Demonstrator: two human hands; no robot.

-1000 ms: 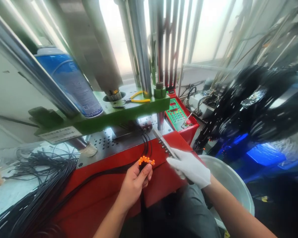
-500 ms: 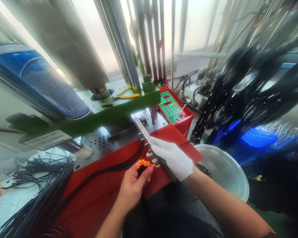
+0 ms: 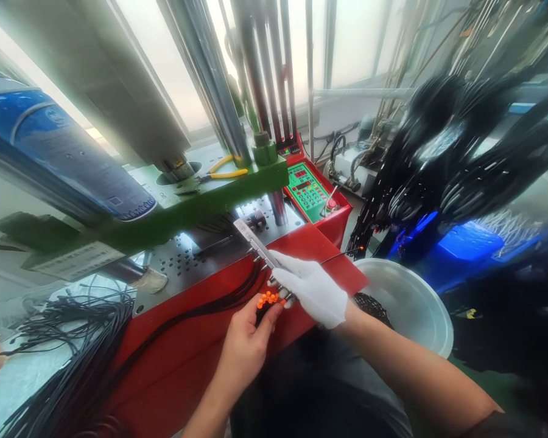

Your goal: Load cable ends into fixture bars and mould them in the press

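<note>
My bare left hand [image 3: 246, 340] is closed round a bunch of black cables whose orange tips [image 3: 268, 298] stick up above my fingers. My right hand [image 3: 313, 291], in a white glove, grips a long metal bar [image 3: 256, 243] with a row of small sockets along it. The bar lies slanted over the red machine front [image 3: 182, 353], and its near end touches the orange tips. The black cables [image 3: 201, 307] run from my left hand back across the red surface to the left.
A green press frame [image 3: 196, 207] with steel columns stands behind, yellow pliers [image 3: 226, 173] on it. A blue spray can [image 3: 68, 161] leans at left. A green keypad panel [image 3: 308, 191] sits right of the press, a white basin [image 3: 406, 304] at right, loose black cables [image 3: 59, 340] at left.
My gloved right hand has brought the metal bar left and nearer, from apart to touching the orange tips. The left hand has stayed nearly still. The view has swung right.
</note>
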